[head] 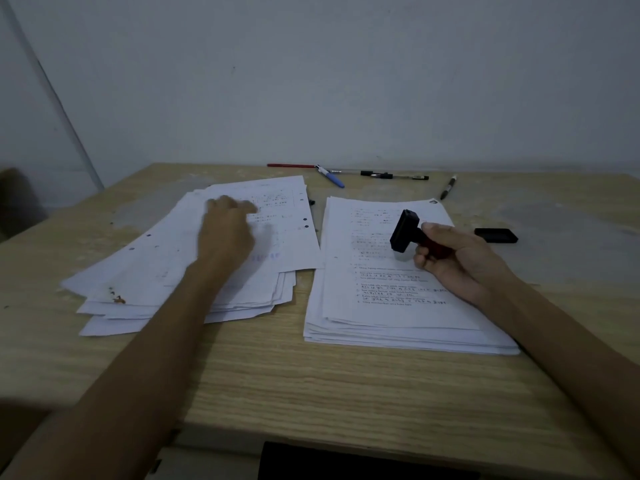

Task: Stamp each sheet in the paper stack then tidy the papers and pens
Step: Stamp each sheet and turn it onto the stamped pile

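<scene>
Over the neat right-hand paper stack (398, 306) on the counter (277, 375) hovers the rubber stamp (405, 232), face tilted leftward, its red handle clasped by the right hand (450, 258) fingers, while the left hand (227, 230), blurred, rests flat-fingered on the fanned stamped pile (173, 278).

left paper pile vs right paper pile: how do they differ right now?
The left pile is fanned out and skewed; the right pile is stacked fairly square. The left hand rests on the left pile; the right hand holds the stamp above the right pile. The left pile's top sheet shows a faint blue mark near its lower edge; none is visible on the right pile's top sheet. Both are white printed sheets on the wooden desk.
</scene>
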